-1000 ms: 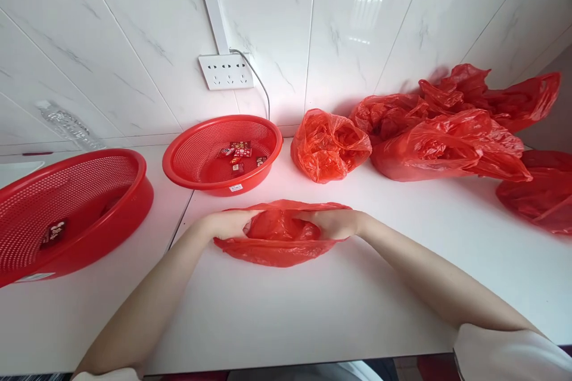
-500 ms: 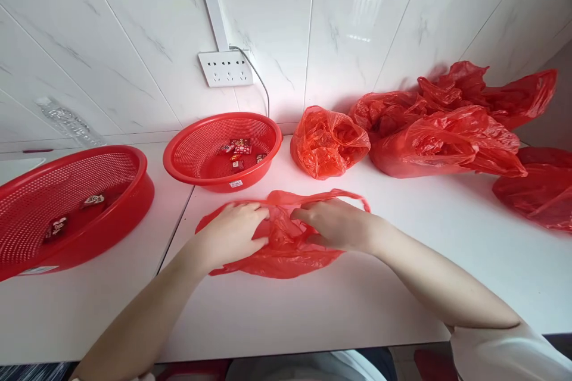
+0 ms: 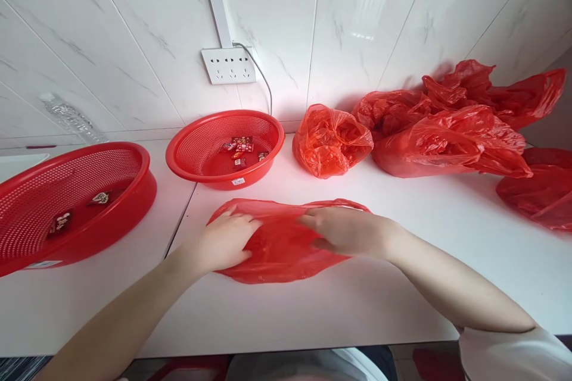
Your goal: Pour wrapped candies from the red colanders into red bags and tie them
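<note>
A flat red plastic bag (image 3: 281,247) lies on the white counter (image 3: 357,309) in front of me. My left hand (image 3: 221,241) rests palm down on its left part, fingers stretched out. My right hand (image 3: 348,231) lies flat on its right part, fingers pointing left. Both hands press the bag against the counter; neither grips it.
A small red basket (image 3: 226,149) with a few wrapped sweets stands behind the bag. A larger red basket (image 3: 67,208) holding two sweets sits at the left. Crumpled red bags (image 3: 447,137) pile up at the back right. A wall socket (image 3: 229,65) and a plastic bottle (image 3: 69,119) are by the tiled wall.
The bag was bunched between my hands with its mouth held apart; now it is spread smooth and both hands lie flat on it.
</note>
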`<state>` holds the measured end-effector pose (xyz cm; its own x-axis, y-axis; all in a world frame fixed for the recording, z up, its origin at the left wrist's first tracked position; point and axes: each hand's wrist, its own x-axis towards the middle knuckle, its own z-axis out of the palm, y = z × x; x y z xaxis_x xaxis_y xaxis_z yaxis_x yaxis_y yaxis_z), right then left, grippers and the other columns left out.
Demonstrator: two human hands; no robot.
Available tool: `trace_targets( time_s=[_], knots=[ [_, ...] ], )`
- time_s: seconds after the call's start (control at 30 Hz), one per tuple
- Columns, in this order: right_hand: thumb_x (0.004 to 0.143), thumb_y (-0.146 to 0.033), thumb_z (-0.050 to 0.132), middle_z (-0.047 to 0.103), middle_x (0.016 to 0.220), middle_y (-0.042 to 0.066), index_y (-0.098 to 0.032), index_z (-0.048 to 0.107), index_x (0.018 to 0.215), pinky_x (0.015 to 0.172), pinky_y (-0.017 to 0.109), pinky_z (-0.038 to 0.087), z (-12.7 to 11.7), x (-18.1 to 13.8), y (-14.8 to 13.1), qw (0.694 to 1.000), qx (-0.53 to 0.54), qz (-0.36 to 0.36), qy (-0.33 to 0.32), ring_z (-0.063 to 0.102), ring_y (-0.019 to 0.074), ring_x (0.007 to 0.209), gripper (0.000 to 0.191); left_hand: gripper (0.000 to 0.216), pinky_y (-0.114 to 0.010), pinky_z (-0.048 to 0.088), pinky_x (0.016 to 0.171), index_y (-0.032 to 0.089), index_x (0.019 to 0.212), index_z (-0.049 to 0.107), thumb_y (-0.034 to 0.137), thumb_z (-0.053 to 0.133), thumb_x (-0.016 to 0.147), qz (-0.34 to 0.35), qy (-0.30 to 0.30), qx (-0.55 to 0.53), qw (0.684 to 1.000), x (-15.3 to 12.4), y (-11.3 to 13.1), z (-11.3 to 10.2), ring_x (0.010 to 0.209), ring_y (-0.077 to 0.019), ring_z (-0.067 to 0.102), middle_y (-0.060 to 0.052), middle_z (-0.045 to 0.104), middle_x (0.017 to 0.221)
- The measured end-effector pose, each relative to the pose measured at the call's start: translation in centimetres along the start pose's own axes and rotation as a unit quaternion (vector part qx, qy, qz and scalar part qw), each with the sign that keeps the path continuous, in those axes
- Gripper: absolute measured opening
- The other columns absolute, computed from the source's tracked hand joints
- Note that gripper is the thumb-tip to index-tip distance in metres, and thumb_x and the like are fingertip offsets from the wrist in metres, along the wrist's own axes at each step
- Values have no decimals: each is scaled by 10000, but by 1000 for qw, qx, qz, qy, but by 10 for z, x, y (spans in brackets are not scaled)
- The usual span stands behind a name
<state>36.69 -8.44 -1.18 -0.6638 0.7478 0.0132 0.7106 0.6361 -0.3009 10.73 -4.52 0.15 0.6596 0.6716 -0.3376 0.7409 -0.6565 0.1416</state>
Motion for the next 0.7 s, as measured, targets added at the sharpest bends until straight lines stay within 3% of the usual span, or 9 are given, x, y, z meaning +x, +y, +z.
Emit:
trace_targets(
  time_s=[0.1,0.17,0.23,0.33,0.4,0.5,0.57,0.63,0.7],
  knots=[
    [907,-125,473,640,1087,80,-230,594,1186,760,310,501,-16,-1,-21,997,2,-72,26,639,176,880,322,266,-370,495,744,235,1061,635,276,431,894,20,74,-43,996,-5,15,-12,898,-244,652,-58,689,1044],
    [885,-203,549,551,1308,118,-228,545,1277,949,406,454,-15,3,-25,994,-24,-103,30,572,232,1123,393,282,-370,489,790,214,1103,611,309,427,912,26,133,-31,990,-4,23,-13,937,-234,635,-66,673,1077],
    [781,-362,688,387,1476,176,-180,466,1374,1109,543,269,-2,9,-19,995,-54,-85,1,373,328,1348,659,420,-427,433,949,182,1235,559,396,510,878,28,162,-3,986,0,24,-4,1122,-275,570,-108,612,1244],
    [653,-498,742,175,1558,245,-81,274,1492,1143,621,13,28,20,4,995,-70,-3,-73,125,395,1447,1048,865,-547,180,1137,124,1427,394,602,618,741,19,107,17,994,8,12,24,1384,-347,318,-178,381,1496],
    [655,-496,716,94,1571,245,-44,170,1516,1142,608,-54,47,26,20,991,-61,32,-115,73,382,1459,1115,1014,-590,-12,1149,83,1484,285,602,654,696,-3,58,22,998,14,0,42,1443,-349,184,-210,252,1546],
    [705,-456,639,33,1581,214,-34,69,1524,1147,584,-73,61,32,37,985,-27,54,-164,54,337,1471,1083,1070,-588,-119,1127,93,1507,233,578,684,666,-20,10,-13,1000,21,-17,52,1457,-339,141,-200,151,1568],
    [718,-434,610,12,1582,205,-37,36,1523,1146,577,-85,61,35,43,983,-11,52,-178,52,318,1474,1065,1040,-581,-52,1144,172,1494,302,609,697,637,-15,8,-80,997,24,-26,47,1445,-342,189,-152,205,1568],
    [695,-437,629,14,1579,217,-25,48,1520,1141,565,-109,57,38,45,983,-14,49,-179,48,318,1475,1090,841,-524,183,1141,246,1391,485,659,644,675,-28,45,-196,979,27,-36,36,1376,-331,353,-105,410,1493],
    [661,-445,660,49,1572,240,-3,84,1513,1139,563,-112,52,43,45,981,-28,56,-182,68,330,1471,1120,649,-408,430,973,201,1119,689,710,515,755,-94,119,-320,935,31,-47,26,1136,-302,591,-121,662,1219]
  ],
)
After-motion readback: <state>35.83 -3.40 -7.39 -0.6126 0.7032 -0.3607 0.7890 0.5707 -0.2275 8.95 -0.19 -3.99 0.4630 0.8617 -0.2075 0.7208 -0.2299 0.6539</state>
